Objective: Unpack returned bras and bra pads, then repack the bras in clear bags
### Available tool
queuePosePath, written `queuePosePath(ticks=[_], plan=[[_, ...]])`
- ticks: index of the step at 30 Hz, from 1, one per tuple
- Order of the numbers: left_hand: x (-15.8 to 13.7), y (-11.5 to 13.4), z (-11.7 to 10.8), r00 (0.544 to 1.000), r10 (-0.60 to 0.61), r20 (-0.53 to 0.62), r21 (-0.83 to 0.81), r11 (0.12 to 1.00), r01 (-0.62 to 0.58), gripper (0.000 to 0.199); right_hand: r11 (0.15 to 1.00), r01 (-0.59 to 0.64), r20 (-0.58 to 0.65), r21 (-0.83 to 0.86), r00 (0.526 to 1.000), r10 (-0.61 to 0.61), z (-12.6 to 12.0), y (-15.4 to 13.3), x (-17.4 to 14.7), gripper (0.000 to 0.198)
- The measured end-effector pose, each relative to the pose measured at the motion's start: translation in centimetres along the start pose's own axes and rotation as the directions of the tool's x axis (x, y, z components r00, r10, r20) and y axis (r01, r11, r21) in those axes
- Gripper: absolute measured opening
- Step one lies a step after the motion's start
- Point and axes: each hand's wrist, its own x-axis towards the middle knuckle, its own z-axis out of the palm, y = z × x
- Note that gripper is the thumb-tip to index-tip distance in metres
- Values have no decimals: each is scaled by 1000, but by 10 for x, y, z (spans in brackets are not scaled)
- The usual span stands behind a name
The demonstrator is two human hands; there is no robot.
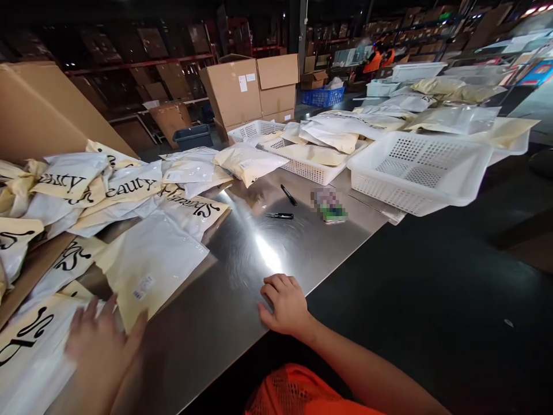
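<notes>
My left hand (103, 349), a little blurred, has its fingers spread at the near edge of a plastic mailer bag (159, 262) with a small barcode label. Whether it touches the bag I cannot tell, but it grips nothing. To its left lies another bag (30, 340) with large black lettering. My right hand (283, 302) rests on the near edge of the metal table (242, 311), fingers slightly bent and thumb apart, holding nothing. Beyond it lie a pair of thread snips (280, 216), a black marker (288, 195) and a partly pixelated item with a green end (332, 207).
Lettered bags (129, 184) pile up on the left beside a large carton (60, 104). A white perforated basket (419, 167) stands at the right edge; another basket (302, 164) holds bags. Behind are cardboard boxes (233, 92), a blue crate (324, 97) and people in orange vests (374, 62).
</notes>
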Motion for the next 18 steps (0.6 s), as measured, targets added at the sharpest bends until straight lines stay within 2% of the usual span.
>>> queuePosePath(ticks=[1,2,3,4,6,9,12,15,17,18], plan=[[14,6,17,1000,-11,19,67,998,10,83,1000,6,6,-8,1000,-6,-1,2,0,18],[26,15,32,994,-34,104,129,991,20,84,1000,-3,0,-13,1000,3,-1,3,0,17],[36,26,46,961,-37,275,161,987,-8,80,1000,-15,-11,-11,1000,14,0,2,0,16],[41,40,57,929,-63,364,186,982,-7,79,1000,-27,-26,-5,999,27,1,1,-1,14],[36,72,68,893,-17,450,196,977,-81,76,999,-47,-65,9,997,48,3,-2,-2,11],[-2,111,61,866,148,478,181,948,-262,65,999,-42,-115,19,992,44,5,-3,-3,9],[-60,124,39,831,288,476,95,923,-374,66,999,-1,-162,33,987,6,5,0,-4,21],[-115,114,21,766,449,460,-57,876,-480,71,996,70,-267,49,962,-55,3,2,-5,46],[-142,97,16,765,458,452,-67,873,-483,68,994,102,-308,25,947,-89,2,2,-6,54],[-152,87,15,784,439,438,-52,883,-466,64,995,104,-286,10,953,-97,1,1,-5,56]])
